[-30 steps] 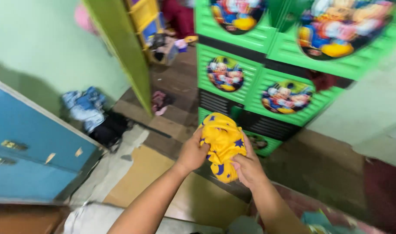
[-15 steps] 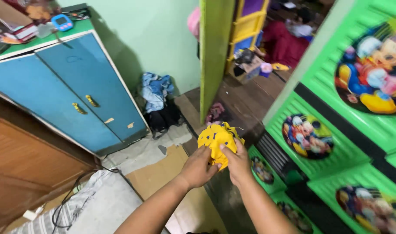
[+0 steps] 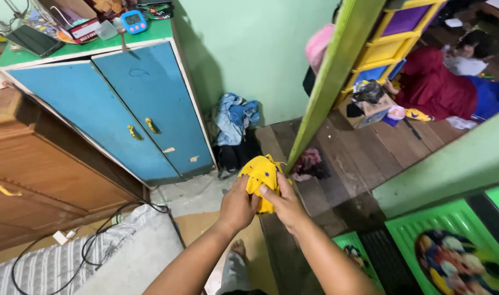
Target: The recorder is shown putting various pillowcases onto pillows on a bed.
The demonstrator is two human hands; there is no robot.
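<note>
Presently: one yellow cloth with blue stars (image 3: 262, 177), bunched between the left hand (image 3: 237, 206) and the right hand (image 3: 282, 203), both sets of fingers curled shut on it, held in the air above the floor in front of the blue cabinet (image 3: 124, 109). Likely fault: the loose wad may slip or unravel, since only the fingertips pinch it. Count: two hands, one cloth, one two-door blue cabinet, one heap of blue clothes (image 3: 236, 117), one green door edge (image 3: 337, 71).
</note>
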